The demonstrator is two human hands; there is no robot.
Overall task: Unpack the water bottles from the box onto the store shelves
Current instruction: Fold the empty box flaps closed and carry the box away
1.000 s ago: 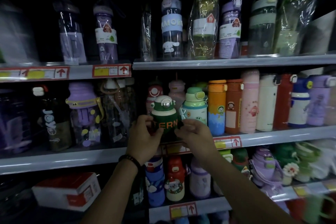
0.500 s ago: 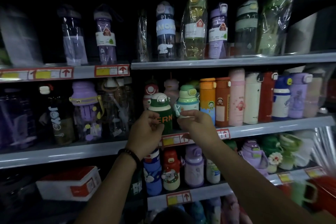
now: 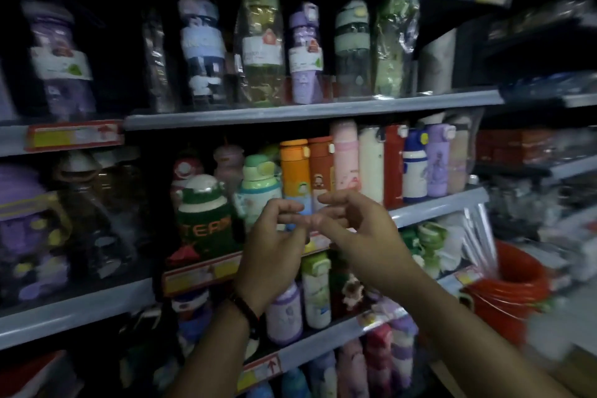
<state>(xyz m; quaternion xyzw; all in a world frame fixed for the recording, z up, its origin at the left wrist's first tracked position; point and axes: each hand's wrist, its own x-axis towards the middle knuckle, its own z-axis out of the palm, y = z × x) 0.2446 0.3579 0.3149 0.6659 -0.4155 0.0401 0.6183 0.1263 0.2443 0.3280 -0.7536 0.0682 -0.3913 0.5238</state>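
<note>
A dark green bottle with a white domed lid (image 3: 204, 220) stands upright on the middle shelf (image 3: 433, 207), at its left end beside a mint-green bottle (image 3: 260, 192). My left hand (image 3: 274, 242) and my right hand (image 3: 355, 229) hover side by side in front of that shelf, to the right of the green bottle and clear of it. Both hands have loosely curled fingers and hold nothing. The box is out of view.
Shelves above and below are packed with bottles: wrapped ones on the upper shelf (image 3: 310, 110), small ones on the lower shelf (image 3: 339, 336). A coil of red hose (image 3: 513, 294) lies at the right. The picture is blurred by head motion.
Both hands have let go of the green bottle, which now stands on the shelf, and have drawn back to the right. The view has swung rightward.
</note>
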